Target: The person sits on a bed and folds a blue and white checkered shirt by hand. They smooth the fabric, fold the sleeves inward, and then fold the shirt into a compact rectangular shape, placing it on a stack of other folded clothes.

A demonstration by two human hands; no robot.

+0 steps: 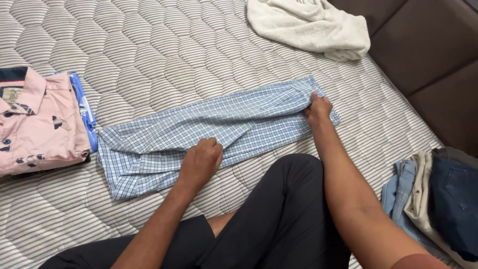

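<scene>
A person sits on a bed (149,45) with knees in black trousers (279,214) close to the camera. Just past the knees lies a blue checked shirt (224,127), folded into a long thin strip across the striped quilted mattress. The left hand (200,162) is curled and presses down on the middle of the strip. The right hand (317,107) pinches the cloth at the far right end. It looks like the long fold is done, and the ends still need folding in, so the cloth should be kept flat and even. At the right edge sits a pile of jeans (443,194). On the left is a folded pink shirt (40,122) with a small pale rectangular label (11,93) inside its dark collar, and a blue garment (84,109) under it. Farthest away lies a white towel (311,25).
</scene>
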